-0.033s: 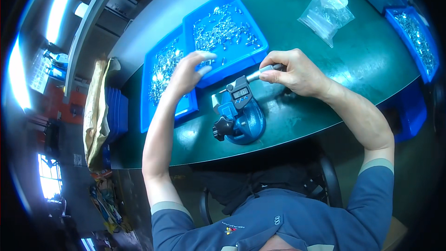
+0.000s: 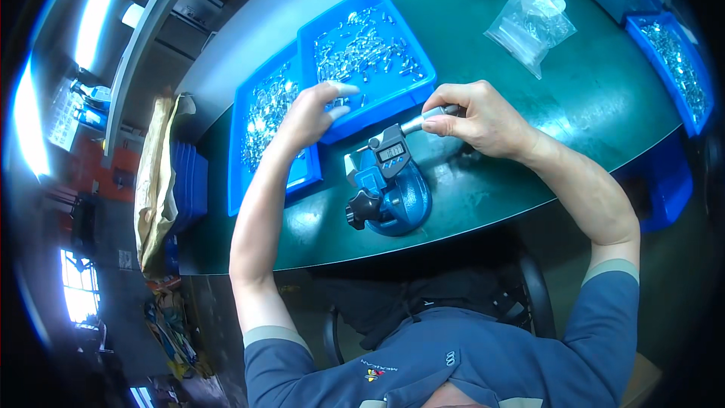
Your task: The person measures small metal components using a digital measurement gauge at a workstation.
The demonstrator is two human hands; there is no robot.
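Note:
A digital micrometer (image 2: 393, 153) with a small grey display is clamped in a blue stand (image 2: 404, 200) with a black knob. My right hand (image 2: 483, 117) pinches the silver thimble at the micrometer's far right end. My left hand (image 2: 311, 115) hovers over the near edge of a blue tray (image 2: 408, 94), its thumb and forefinger apart and their tips covered in white. I see nothing between them. Small shiny metal parts (image 2: 362, 49) lie scattered in this tray. Beneath my left hand, a second blue tray (image 2: 236, 166) holds many more such parts.
Clear plastic bags (image 2: 532, 23) lie at the back of the green table (image 2: 483, 189). At the far right stands another blue tray (image 2: 706, 109) of metal parts. Stacked blue bins (image 2: 189, 181) and brown paper (image 2: 155, 181) are to the left. A chair (image 2: 536, 287) is behind me.
My left hand has shifted slightly to the right over the tray. My right hand stays on the micrometer's thimble.

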